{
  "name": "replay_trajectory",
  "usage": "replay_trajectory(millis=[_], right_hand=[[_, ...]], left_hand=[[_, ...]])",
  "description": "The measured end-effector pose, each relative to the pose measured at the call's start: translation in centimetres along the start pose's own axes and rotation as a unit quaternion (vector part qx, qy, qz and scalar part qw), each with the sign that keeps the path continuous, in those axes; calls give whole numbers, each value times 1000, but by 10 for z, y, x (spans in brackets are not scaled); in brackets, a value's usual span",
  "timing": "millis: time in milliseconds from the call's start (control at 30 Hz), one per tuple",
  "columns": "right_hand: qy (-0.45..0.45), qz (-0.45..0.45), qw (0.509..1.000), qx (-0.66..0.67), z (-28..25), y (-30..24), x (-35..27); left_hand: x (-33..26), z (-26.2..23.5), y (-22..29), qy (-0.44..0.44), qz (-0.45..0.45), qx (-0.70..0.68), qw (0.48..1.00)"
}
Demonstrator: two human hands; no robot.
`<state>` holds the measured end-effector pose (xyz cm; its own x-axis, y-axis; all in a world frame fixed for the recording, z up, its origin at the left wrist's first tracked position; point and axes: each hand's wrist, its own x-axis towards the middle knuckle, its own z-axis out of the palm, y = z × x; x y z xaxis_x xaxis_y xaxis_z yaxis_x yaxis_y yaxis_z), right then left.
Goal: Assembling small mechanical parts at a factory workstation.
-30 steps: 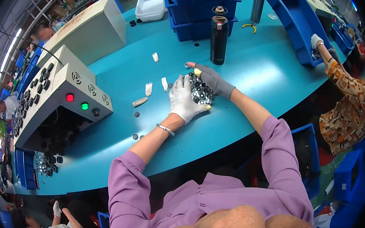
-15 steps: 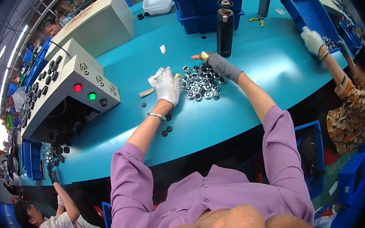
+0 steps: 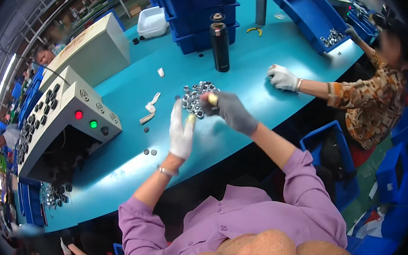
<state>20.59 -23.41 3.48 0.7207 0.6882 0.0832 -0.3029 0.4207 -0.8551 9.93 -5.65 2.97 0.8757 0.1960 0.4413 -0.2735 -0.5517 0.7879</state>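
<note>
A heap of several small dark round metal parts (image 3: 194,98) lies on the teal table (image 3: 247,87). My left hand (image 3: 181,131), in a white glove, is raised above the table just left of the heap, fingers straight and together, holding nothing visible. My right hand (image 3: 225,109), in a grey glove with yellow fingertip caps, rests at the heap's right edge, fingers curled onto the parts; whether it grips one I cannot tell.
A grey machine (image 3: 69,119) with a red and a green button stands at left. A black bottle (image 3: 220,45) and blue bins (image 3: 195,8) stand behind the heap. A co-worker's white-gloved hand (image 3: 282,78) rests at right. Loose parts (image 3: 150,152) and white scraps (image 3: 150,108) lie on the table.
My left hand has lifted off the heap and drawn back toward me with straightened fingers. My right hand stays at the heap's right side. The view has shifted slightly.
</note>
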Motion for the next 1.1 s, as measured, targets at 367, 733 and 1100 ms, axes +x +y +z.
replay_trajectory(millis=[367, 733, 1100], right_hand=[[54, -18, 969, -242, 35, 22, -159], [33, -74, 880, -469, 57, 4, -149], [317, -173, 584, -727, -164, -38, -78]], left_hand=[[-88, -54, 102, 31, 166, -27, 985], [44, -83, 192, 158, 345, -208, 901], [99, -171, 123, 226, 405, -190, 865]])
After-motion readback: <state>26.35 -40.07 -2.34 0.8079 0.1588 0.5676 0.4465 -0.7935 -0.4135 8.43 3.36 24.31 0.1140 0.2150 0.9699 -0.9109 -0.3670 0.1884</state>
